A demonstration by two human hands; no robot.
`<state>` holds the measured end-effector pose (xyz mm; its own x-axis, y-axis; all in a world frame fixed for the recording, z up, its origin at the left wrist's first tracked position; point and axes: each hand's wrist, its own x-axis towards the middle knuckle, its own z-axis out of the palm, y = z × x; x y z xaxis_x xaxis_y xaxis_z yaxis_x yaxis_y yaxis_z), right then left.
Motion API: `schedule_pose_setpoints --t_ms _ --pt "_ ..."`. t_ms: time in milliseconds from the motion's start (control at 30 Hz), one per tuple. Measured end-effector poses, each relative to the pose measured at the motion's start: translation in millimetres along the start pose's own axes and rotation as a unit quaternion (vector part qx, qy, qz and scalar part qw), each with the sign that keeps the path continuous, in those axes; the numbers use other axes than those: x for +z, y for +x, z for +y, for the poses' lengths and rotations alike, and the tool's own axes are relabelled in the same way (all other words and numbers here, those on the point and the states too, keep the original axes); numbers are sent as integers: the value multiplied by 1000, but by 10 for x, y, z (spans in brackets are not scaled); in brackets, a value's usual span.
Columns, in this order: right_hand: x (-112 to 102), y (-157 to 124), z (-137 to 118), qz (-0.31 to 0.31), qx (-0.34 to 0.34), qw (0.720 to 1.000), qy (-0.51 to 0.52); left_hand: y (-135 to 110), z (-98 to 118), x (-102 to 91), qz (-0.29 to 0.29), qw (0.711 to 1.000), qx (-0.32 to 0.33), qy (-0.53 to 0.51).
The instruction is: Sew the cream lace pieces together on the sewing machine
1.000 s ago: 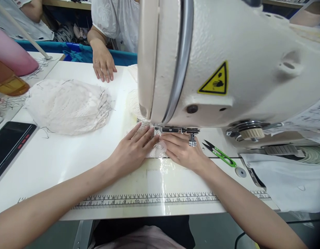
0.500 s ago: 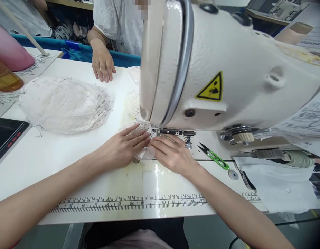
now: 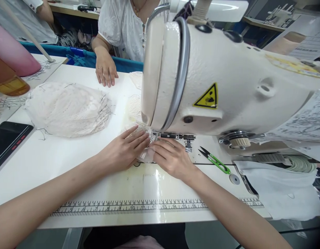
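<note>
A cream sewing machine point(image 3: 227, 86) fills the upper right, its presser foot point(image 3: 160, 135) just above my fingertips. My left hand point(image 3: 123, 149) lies flat, fingers stretched out, pressing a small piece of white lace point(image 3: 146, 156) onto the table. My right hand point(image 3: 170, 157) rests on the same lace from the right, fingers extended toward the foot. Both hands meet at the lace in front of the needle, which is hidden by the machine head.
A pile of white lace pieces point(image 3: 68, 109) lies at the left. Green thread snips point(image 3: 214, 160) sit right of my hand. A dark phone point(image 3: 7, 140) is at the left edge, a printed ruler point(image 3: 131, 207) along the front. Another person's hand point(image 3: 105, 72) rests across the table.
My hands and the lace have stayed at the presser foot with only slight shifts. The view has tilted up, showing more of the machine top and the person opposite.
</note>
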<state>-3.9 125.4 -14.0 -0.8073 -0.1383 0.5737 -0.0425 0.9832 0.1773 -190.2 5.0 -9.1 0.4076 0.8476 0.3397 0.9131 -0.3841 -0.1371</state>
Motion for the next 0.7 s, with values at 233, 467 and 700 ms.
schedule_pose_setpoints --t_ms 233,467,700 --pt "-33 -41 8 -8 19 1000 -4 7 75 14 -9 999 -25 19" --pt "-47 -100 14 -35 44 998 -9 16 114 14 -6 999 -35 16" --pt "-44 -131 44 -53 45 997 -18 9 131 30 0 999 -40 25"
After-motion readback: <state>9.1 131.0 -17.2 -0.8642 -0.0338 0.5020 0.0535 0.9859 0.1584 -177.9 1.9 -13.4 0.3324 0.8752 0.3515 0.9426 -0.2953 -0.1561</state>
